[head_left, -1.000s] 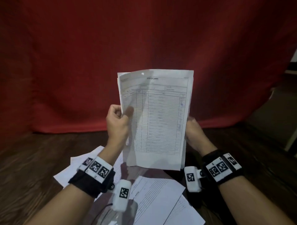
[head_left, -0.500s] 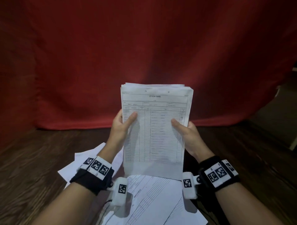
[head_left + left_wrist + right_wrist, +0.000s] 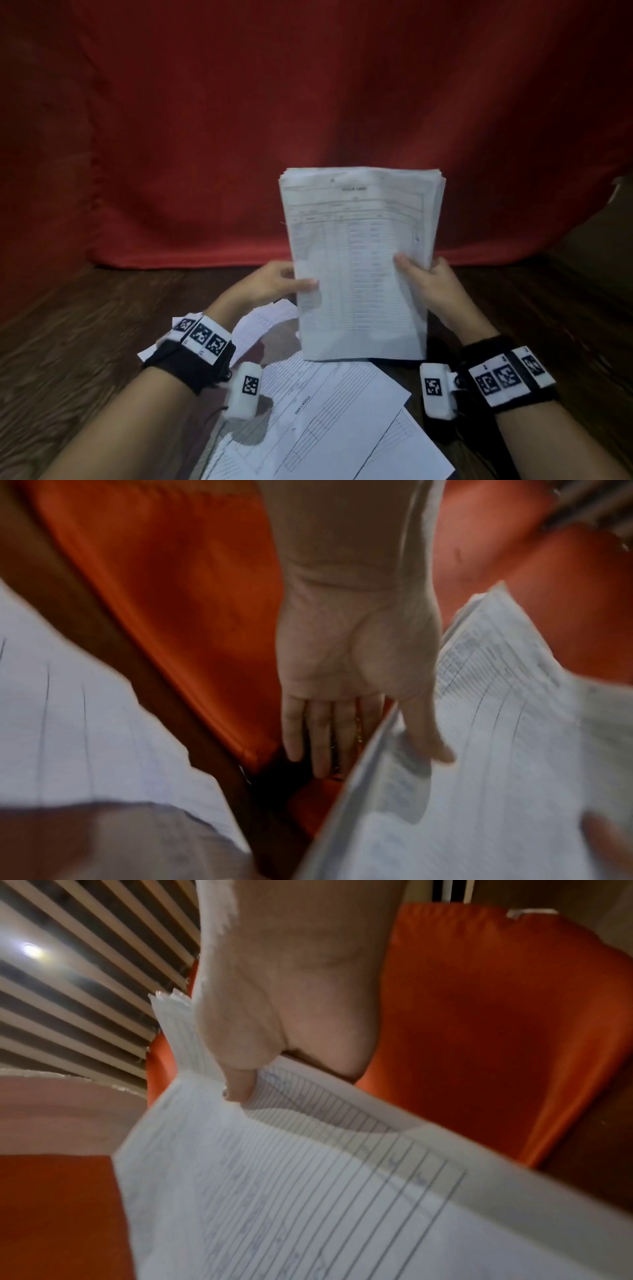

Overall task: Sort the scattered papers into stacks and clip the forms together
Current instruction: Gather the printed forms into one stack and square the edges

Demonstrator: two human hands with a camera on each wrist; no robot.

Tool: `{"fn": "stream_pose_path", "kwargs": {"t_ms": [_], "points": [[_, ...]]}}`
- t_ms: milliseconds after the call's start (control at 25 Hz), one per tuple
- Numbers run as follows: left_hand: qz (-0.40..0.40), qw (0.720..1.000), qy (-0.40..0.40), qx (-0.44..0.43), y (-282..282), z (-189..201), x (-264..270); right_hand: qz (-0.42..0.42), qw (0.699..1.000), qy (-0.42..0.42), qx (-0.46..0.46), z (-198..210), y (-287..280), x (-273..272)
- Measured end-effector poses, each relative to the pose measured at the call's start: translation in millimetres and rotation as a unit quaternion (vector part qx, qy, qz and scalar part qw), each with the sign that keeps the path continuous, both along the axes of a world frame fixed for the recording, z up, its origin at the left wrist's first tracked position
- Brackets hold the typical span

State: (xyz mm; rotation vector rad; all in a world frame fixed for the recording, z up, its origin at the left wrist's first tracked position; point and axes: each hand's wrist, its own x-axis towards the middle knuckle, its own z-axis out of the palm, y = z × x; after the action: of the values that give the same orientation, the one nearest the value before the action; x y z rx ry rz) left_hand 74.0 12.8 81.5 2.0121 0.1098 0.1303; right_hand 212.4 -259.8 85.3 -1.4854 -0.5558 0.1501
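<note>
I hold a thick stack of printed forms (image 3: 359, 260) upright over the table, slightly tilted, with its lower edge just above the loose sheets. My left hand (image 3: 274, 284) pinches its lower left edge, thumb on the front and straight fingers (image 3: 318, 737) behind. On the right edge my right hand (image 3: 428, 284) grips it, thumb (image 3: 240, 1085) pressed on the top sheet. Loose forms (image 3: 325, 411) lie scattered flat on the table under my wrists, and more sheets (image 3: 253, 325) poke out beneath my left forearm. No clip shows in any view.
The table (image 3: 68, 359) is dark wood. A red cloth (image 3: 239, 137) hangs as a backdrop along its far edge. Bare wood shows to the left and right of the papers.
The stack has come down towards the table and leans a little to the left. My left hand slid from the upper left edge to the lower left edge.
</note>
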Motion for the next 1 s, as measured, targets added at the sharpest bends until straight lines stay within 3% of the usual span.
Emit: {"fn": "stream_pose_path", "kwargs": {"t_ms": [40, 120, 200, 320, 480, 720, 840, 920, 1000], "points": [[-0.012, 0.990, 0.049, 0.129, 8, -6, 4, -0.030, 0.999, -0.007, 0.007, 8, -4, 4], [-0.070, 0.917, 0.165, 0.357, 16, -26, 8, -0.072, 0.997, -0.010, 0.027, 21, -16, 11], [-0.111, 0.857, 0.214, 0.456, 21, -45, 11, -0.109, 0.993, -0.004, 0.053, 26, -30, 14], [-0.110, 0.838, 0.198, 0.497, 36, -53, 16, -0.153, 0.987, 0.005, 0.043, 22, -43, 13], [-0.079, 0.882, 0.202, 0.419, 55, -63, 22, -0.156, 0.986, 0.021, 0.047, 21, -50, 5], [-0.014, 0.910, 0.205, 0.360, 82, -62, 14, -0.143, 0.986, 0.014, 0.080, 21, -53, -2], [0.136, 0.925, 0.201, 0.292, 136, -44, -18, -0.153, 0.984, 0.009, 0.091, 22, -57, 4], [0.287, 0.934, 0.124, 0.171, 169, -30, -45, -0.164, 0.982, 0.004, 0.092, 25, -59, 9], [0.449, 0.892, 0.036, 0.039, 198, -21, -69, -0.172, 0.981, 0.003, 0.092, 24, -58, 16]]}}
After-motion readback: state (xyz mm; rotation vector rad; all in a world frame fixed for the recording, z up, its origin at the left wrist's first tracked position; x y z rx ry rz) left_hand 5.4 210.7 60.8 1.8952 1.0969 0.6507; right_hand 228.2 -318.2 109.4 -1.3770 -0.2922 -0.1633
